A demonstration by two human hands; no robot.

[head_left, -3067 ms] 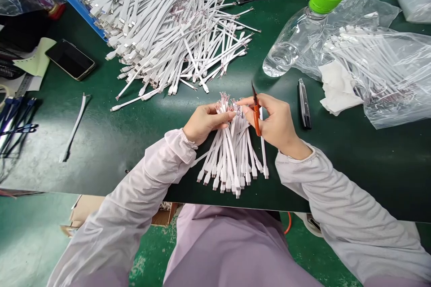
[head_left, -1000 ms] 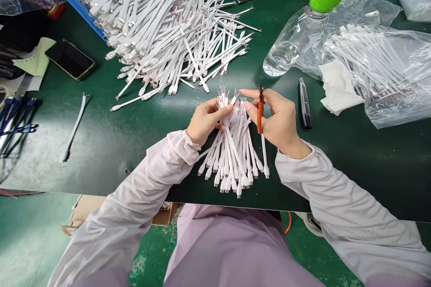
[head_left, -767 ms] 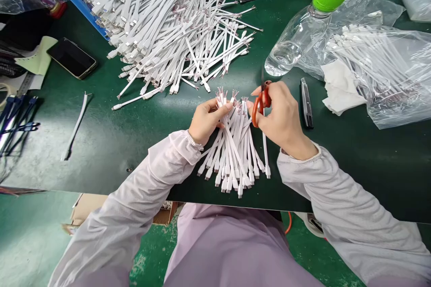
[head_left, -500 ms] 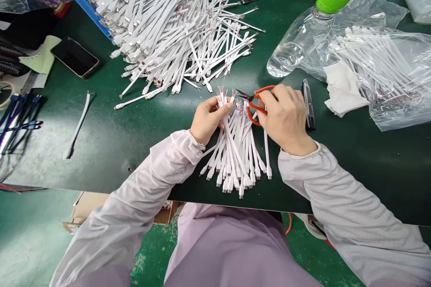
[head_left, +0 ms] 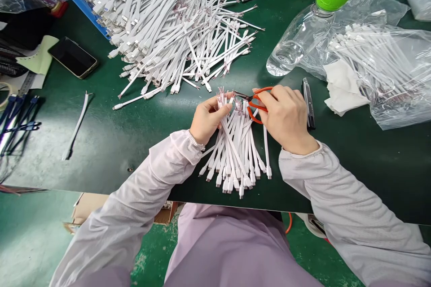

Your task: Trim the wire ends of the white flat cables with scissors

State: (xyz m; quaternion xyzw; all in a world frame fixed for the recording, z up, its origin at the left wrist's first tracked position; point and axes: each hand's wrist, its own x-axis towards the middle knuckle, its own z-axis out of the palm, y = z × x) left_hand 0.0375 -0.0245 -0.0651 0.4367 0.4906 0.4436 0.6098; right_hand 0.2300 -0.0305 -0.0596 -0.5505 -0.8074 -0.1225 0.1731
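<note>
My left hand (head_left: 210, 116) is closed on a white USB cable (head_left: 231, 141), pinching it just below its stripped wire end. More white cables (head_left: 247, 157) fan out beneath, with their plugs toward the table's front edge and thin pinkish wires at the far end. Orange-handled scissors (head_left: 257, 104) are gripped in my right hand (head_left: 286, 116). Their dark blades reach left to the wire ends at my left fingertips. Whether the blades touch a wire is too small to tell.
A large heap of white cables (head_left: 161, 31) lies at the back. To the right are a utility knife (head_left: 308, 103), a bottle with a green cap (head_left: 289, 49) and a plastic bag of cables (head_left: 397, 71). A phone (head_left: 73, 57) and a single cable (head_left: 77, 125) lie left.
The scissor blades have shifted slightly left and down, closer to the wire ends at my left fingertips, and look more closed. My left hand has hardly moved.
</note>
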